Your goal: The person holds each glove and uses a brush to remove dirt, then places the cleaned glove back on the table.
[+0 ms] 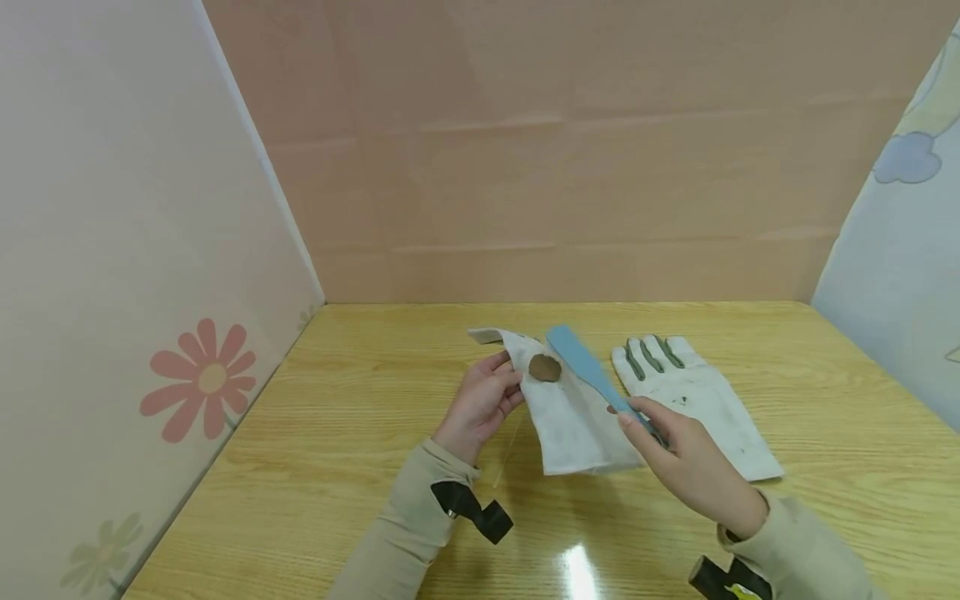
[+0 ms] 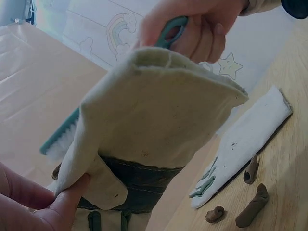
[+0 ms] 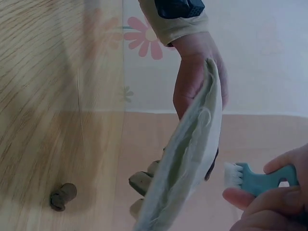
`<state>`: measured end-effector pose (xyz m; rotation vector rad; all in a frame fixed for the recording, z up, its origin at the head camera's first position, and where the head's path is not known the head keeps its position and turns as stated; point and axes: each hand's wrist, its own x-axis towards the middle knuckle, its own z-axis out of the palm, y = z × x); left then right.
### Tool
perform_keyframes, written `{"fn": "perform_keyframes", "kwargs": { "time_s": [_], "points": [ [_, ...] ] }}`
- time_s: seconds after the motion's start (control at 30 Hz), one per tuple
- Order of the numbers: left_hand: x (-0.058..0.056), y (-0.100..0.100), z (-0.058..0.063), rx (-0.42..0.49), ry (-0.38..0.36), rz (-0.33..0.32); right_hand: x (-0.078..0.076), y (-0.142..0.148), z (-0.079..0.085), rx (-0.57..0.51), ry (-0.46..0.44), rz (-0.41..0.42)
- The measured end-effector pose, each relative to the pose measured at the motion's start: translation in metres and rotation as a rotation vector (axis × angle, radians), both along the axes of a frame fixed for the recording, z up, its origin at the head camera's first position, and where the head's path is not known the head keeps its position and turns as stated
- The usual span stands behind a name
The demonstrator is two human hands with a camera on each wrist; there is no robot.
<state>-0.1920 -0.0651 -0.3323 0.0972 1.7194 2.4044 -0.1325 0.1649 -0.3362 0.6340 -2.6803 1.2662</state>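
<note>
My left hand pinches the edge of a white work glove and holds it tilted above the table. A brown, mud-like lump sticks to the glove's upper face. In my right hand is a blue scrubbing brush, gripped by its handle. White bristles face the glove in the right wrist view, with a small gap between them. The left wrist view shows the glove's underside, with a dark band and green-trimmed fingers. Part of the brush head is hidden there by the glove.
A second white glove with green-edged fingers lies flat at the right. Brown rolled lumps rest on the wooden table near it. A thin pale strand shows against the table. Patterned walls border both sides.
</note>
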Motion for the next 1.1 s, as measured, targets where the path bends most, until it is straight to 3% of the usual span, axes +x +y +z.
{"fn": "perform_keyframes", "kwargs": {
  "time_s": [0.23, 0.63, 1.1],
  "points": [
    [0.0, 0.002, -0.003, 0.001, 0.005, 0.01, 0.003, -0.012, -0.001, 0.014, 0.159, 0.076],
    [0.003, 0.001, -0.001, 0.012, 0.008, 0.051, 0.001, -0.017, -0.011, 0.059, 0.235, 0.086],
    [0.002, 0.002, 0.0, -0.018, 0.012, 0.047, 0.0, -0.017, -0.011, 0.104, 0.175, 0.059]
  ]
}}
